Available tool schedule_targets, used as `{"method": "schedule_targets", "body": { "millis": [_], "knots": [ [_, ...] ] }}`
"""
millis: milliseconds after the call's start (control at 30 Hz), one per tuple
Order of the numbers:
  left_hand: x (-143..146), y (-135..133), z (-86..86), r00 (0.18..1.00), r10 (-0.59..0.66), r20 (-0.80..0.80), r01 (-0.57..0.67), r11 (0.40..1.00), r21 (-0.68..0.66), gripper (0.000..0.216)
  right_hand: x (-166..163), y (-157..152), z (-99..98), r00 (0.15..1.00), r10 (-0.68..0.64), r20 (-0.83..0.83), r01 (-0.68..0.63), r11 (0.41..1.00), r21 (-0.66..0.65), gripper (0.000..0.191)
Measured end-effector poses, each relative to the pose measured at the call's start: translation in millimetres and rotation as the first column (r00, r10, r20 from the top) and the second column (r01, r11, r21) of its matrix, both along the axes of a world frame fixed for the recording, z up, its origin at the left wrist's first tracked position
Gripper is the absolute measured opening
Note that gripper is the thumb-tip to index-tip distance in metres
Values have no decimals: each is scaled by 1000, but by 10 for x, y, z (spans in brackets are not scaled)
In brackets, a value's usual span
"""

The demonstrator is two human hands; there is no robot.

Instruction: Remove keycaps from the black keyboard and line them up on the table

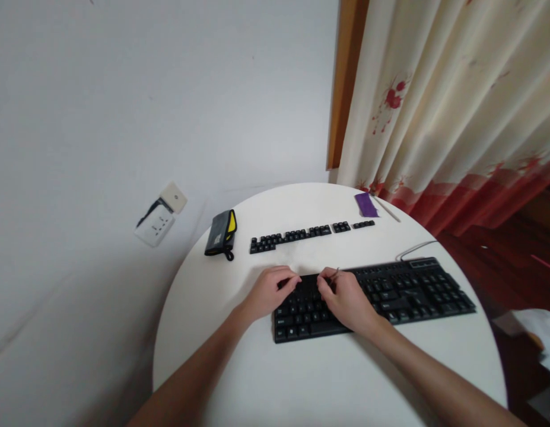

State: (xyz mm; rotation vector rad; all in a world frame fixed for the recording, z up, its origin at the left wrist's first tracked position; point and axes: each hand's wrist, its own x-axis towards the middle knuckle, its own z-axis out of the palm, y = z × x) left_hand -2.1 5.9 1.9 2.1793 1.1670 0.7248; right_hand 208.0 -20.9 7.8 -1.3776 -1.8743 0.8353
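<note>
A black keyboard (pixel 417 296) lies on the white round table, slightly angled. My left hand (pixel 271 289) is over its upper left corner, thumb and fingers pinched together; what they hold, if anything, is hidden. My right hand (pixel 346 295) rests above the keyboard's left half, with its fingers closed in a pinch. A thin dark sliver shows at its fingertips, too small to name. Between the two hands, the top left of the keyboard looks bare of keycaps. Behind it, removed black keycaps (pixel 301 235) stand in a row of several groups.
A dark grey pouch (pixel 221 232) with yellow inside lies at the table's left back edge. A purple cloth (pixel 366 204) and a thin pale stick (pixel 387 209) lie at the back right. The keyboard's cable (pixel 415 248) runs off the right edge. A wall with a socket (pixel 155 224) borders the left.
</note>
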Motion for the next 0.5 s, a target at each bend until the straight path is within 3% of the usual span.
{"method": "schedule_targets", "body": {
  "millis": [300, 500],
  "knots": [
    [8, -1, 3, 1000, -6, 28, 6, 1000, -6, 28, -196, -176, -62, 951, -6, 308, -28, 994, 105, 16],
    [0, -17, 1, 999, 13, 39, -13, 1000, 14, 27, -72, -49, 2, 993, -17, 113, 20, 999, -30, 23]
  ]
}}
